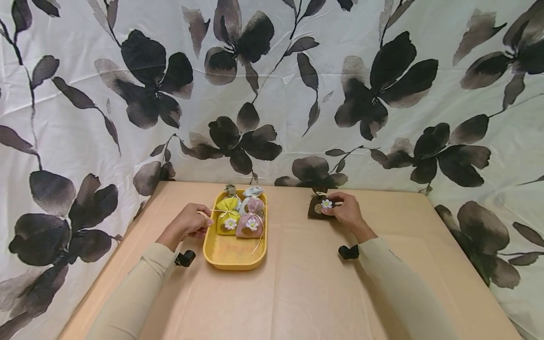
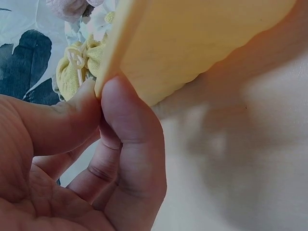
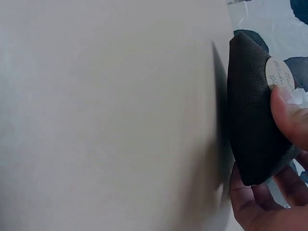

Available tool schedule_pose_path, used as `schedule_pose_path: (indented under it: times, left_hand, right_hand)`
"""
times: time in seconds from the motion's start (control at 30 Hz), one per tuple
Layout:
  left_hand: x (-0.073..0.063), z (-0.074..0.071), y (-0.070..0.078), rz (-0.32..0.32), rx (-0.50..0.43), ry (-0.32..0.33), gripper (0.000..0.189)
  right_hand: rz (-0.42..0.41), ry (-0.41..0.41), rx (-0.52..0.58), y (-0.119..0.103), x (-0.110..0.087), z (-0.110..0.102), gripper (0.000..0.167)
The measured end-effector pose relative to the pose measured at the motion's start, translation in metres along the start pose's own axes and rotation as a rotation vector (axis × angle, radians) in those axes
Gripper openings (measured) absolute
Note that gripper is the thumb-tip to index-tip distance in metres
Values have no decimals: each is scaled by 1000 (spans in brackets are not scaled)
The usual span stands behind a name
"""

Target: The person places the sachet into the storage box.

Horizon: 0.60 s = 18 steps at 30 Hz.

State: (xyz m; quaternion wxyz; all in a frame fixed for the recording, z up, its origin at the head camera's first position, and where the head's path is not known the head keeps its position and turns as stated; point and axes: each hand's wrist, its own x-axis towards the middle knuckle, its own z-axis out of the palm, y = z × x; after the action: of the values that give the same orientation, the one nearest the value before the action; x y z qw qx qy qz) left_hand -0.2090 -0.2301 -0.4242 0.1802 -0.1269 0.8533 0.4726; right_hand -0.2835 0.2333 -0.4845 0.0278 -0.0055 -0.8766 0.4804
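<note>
My left hand [image 1: 190,222] pinches the left rim of a yellow tray [image 1: 233,257] between thumb and forefinger, plain in the left wrist view. In the tray's far half sit a yellow pouch [image 1: 227,217] and a pink pouch [image 1: 250,222], each with a white flower, with a grey-white pouch [image 1: 253,191] and an olive one [image 1: 230,189] partly hidden behind them. To the right, my right hand [image 1: 346,211] grips a dark brown drawstring pouch [image 3: 250,106] by its side, thumb in front and fingers behind. A round lettered label [image 3: 279,74] shows on that pouch.
Light wooden table [image 1: 306,283] under everything, its far edge close behind the brown pouch. A floral cloth [image 1: 297,94] hangs behind and at both sides. Black wrist straps [image 1: 349,252] stick out below the sleeves.
</note>
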Motion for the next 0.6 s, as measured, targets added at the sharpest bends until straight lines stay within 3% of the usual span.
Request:
schedule_pose_path:
  times: [0.6]
  left_hand:
    - [-1, 1, 1, 11, 6, 7, 24]
  right_hand:
    - [-94, -14, 100, -36, -11, -2, 50]
